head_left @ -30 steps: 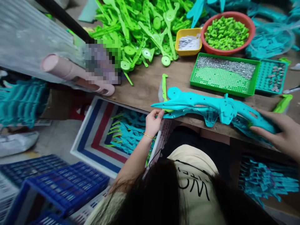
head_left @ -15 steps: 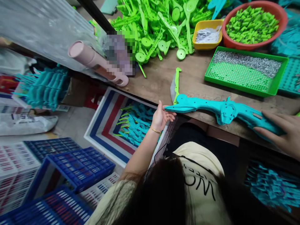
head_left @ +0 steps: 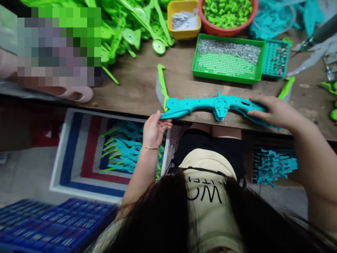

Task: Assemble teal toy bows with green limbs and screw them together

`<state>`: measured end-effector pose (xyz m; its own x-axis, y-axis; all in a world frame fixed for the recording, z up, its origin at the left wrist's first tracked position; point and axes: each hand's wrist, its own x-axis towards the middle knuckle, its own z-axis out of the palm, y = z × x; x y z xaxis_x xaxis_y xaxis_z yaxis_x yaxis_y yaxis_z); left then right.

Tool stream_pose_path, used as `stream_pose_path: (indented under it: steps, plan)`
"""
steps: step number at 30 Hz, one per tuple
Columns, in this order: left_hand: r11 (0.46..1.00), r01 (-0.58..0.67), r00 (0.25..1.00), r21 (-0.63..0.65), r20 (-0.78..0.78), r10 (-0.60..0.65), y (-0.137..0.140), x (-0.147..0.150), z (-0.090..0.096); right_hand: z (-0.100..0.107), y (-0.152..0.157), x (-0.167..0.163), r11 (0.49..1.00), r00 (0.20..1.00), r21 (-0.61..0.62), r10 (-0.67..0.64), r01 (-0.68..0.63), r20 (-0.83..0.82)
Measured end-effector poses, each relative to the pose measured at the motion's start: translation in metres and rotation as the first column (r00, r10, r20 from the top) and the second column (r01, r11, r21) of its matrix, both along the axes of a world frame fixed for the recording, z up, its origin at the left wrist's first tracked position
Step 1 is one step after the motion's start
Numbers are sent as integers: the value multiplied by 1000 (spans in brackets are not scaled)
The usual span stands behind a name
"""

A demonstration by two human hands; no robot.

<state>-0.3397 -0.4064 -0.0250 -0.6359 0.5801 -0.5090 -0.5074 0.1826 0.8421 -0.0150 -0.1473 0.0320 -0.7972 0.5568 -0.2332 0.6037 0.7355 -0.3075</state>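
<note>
A turquoise plastic toy bow (head_left: 202,104) lies lengthwise along the front edge of the wooden workbench. At its left end is a bright green arm (head_left: 162,82) with a pale translucent piece; a similar green arm (head_left: 286,88) shows beyond the right end. My left hand (head_left: 154,130) has the bow's left tip between thumb and curled fingers. My right hand (head_left: 276,111) grips the right limb, thumb on the near side and fingers over the far side, hiding part of that limb.
Behind the bow are a green tray (head_left: 226,79) of small metal pins, a teal tray (head_left: 276,58) of metal parts, a yellow box (head_left: 184,34) and a red bowl (head_left: 229,30). Green parts (head_left: 131,37) pile up at left. A striped-lined bin (head_left: 72,151) of bows stands below; a screwdriver (head_left: 316,40) is at right.
My view has turned right, bringing the bow's right end, the second green arm and the teal tray into fuller view. Both hands stay at the bow's ends.
</note>
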Motion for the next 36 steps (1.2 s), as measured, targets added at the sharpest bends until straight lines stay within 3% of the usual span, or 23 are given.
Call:
stream_pose_path:
  steps: [7,11,14,16,18,20,21,22,24,25,27,29,31,33,34,36]
  plan:
    - [998,52,999,-41,-8,-53,4,5,6,3,-2,1,1000,999,8,-19,20,-26]
    - [995,70,997,-77,-30,-72,3,4,2,-6,-11,3,999,998,34,-22,24,-53]
    - [979,62,951,-194,-285,-116,-7,-4,5,-16,-18,4,993,996,99,-49,56,-69]
    - [977,-62,833,-206,-550,-63,-9,-7,16,-19,-22,5,987,995,149,-50,62,-82]
    - [984,-127,638,-121,-770,-12,4,0,33,-15,-23,10,984,992,164,-49,68,-117]
    - [994,30,415,-101,-904,-104,37,22,49,-7,-23,19,969,969,170,-146,181,-200]
    - [971,194,334,-143,-921,-202,60,40,56,-3,-24,26,944,942,173,-235,279,-239]
    - [913,363,252,-189,-923,-291,87,60,60,0,-26,34,902,902,176,-342,393,-263]
    - [704,614,26,-356,-883,-469,144,105,64,4,-32,50,775,790,170,-570,609,-227]
    - [586,667,-98,-459,-834,-543,170,127,63,3,-37,57,718,733,147,-661,680,-160]
    - [393,673,-311,-626,-722,-619,210,165,56,-4,-47,68,656,656,0,-755,755,-8]
    - [262,631,-443,-730,-616,-651,230,188,48,-16,-58,71,580,606,-262,-795,771,21]
    - [209,602,-492,-771,-564,-664,234,195,42,-28,-65,69,431,471,-567,-878,702,-84]
    - [192,593,-506,-782,-548,-666,230,192,41,-36,-71,65,270,242,-802,-957,533,-162]
    - [186,593,-517,-784,-547,-658,228,190,43,-38,-73,63,217,142,-875,-975,433,-171]
    - [179,591,-545,-786,-553,-630,224,186,50,-39,-77,60,166,9,-947,-985,275,-170]
